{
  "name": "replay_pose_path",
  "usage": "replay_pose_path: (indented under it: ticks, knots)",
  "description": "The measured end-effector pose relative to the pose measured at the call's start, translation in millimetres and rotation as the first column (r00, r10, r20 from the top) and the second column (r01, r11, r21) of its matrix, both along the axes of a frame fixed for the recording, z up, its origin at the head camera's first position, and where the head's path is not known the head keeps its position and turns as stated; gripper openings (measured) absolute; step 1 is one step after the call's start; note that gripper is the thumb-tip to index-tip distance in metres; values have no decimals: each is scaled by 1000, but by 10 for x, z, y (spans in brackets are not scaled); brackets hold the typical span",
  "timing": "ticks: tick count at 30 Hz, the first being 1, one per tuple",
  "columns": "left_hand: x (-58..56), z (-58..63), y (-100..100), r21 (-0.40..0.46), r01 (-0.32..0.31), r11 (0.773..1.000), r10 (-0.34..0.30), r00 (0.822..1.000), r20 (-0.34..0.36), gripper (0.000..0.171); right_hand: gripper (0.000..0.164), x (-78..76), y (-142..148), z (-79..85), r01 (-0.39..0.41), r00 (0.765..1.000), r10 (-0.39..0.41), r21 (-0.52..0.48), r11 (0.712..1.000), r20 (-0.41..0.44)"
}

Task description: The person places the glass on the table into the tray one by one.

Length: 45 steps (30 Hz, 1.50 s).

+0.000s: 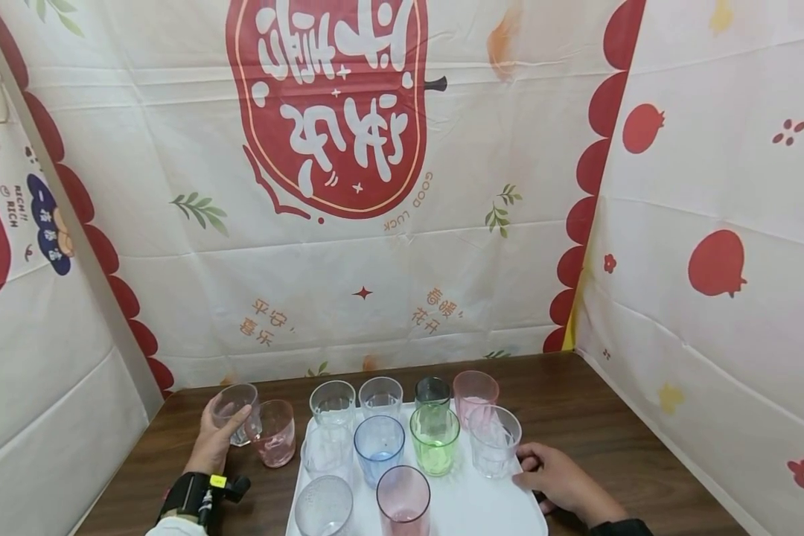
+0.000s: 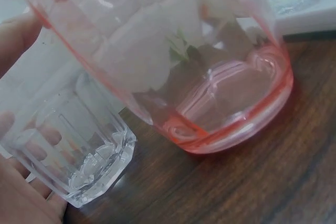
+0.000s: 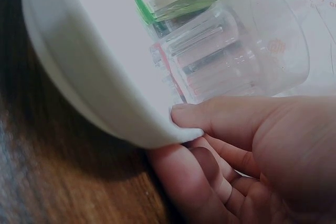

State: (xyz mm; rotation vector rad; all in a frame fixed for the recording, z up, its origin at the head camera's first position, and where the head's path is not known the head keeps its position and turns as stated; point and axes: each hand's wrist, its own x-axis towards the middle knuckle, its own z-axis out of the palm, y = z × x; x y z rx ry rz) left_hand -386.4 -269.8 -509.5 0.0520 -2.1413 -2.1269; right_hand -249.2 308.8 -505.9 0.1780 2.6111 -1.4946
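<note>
At the left of the table my left hand (image 1: 209,441) holds a clear drinking glass (image 1: 241,430), fingers and thumb curled around its side. Right beside that glass stands a pink glass (image 1: 277,441), which fills much of the left wrist view. My right hand (image 1: 566,480) grips the right edge of a white tray (image 1: 479,510). In the right wrist view, its thumb lies on top of the tray's rim (image 3: 157,129) and the other fingers curl beneath. A clear glass (image 1: 494,447) stands on the tray close to this hand.
Several more glasses share the tray, including a blue glass (image 1: 379,454), a green glass (image 1: 435,447) and a purplish-pink glass (image 1: 403,502). Dark brown wood shows on the table (image 1: 643,461) around it. Printed cloth (image 1: 375,260) encloses the back and sides.
</note>
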Motion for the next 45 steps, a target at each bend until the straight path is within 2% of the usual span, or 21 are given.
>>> replay_pose_path:
  ticks: [6, 10, 14, 18, 26, 28, 31, 36, 39, 40, 42, 44, 45]
  knots:
    - [69, 1, -48, -87, -69, 994, 70, 998, 3, 104, 50, 3, -20, -18, 10, 1000, -9, 5, 1000, -14]
    - [155, 13, -123, -178, -160, 971, 162, 987, -7, 107, 50, -1, -12, -18, -4, 1000, 4, 0, 1000, -19]
    - [234, 4, -259, -220, -258, 941, 258, 966, -27, 106, 50, 1, -3, -18, -8, 1000, 8, -2, 1000, -30]
    - [324, -10, -422, -218, -331, 918, 333, 942, -27, 106, 50, -6, 0, -38, 2, 999, -2, 5, 1000, -33]
    - [559, 3, -714, -224, -436, 871, 456, 889, 44, 113, 52, -50, -4, -42, 41, 998, -42, 22, 999, 36]
    - [607, 9, -777, -204, -457, 866, 480, 874, 77, 113, 54, -60, -1, -39, 43, 998, -44, 23, 999, 44]
    - [667, 24, -841, -120, -501, 857, 513, 849, 123, 108, 55, -75, 9, -21, 45, 998, -47, 35, 998, 46]
    - [759, 77, -862, 64, -552, 832, 541, 831, 129, 100, 56, -80, 24, 24, 39, 998, -41, 48, 998, 42]
    - [794, 146, -814, 132, -574, 808, 558, 818, 138, 97, 56, -77, 29, 33, 32, 999, -34, 44, 999, 41]
    - [802, 175, -786, 145, -576, 804, 559, 817, 141, 97, 56, -76, 30, 31, 28, 999, -30, 45, 999, 42]
    - [814, 243, -716, 173, -563, 808, 546, 826, 142, 97, 56, -73, 28, 22, 25, 999, -27, 47, 999, 45]
    - [818, 328, -620, 171, -539, 825, 521, 842, 141, 98, 56, -69, 21, 10, 25, 998, -27, 44, 999, 53]
    - [820, 368, -572, 167, -517, 840, 499, 856, 137, 99, 56, -67, 18, 1, 25, 998, -28, 44, 999, 57]
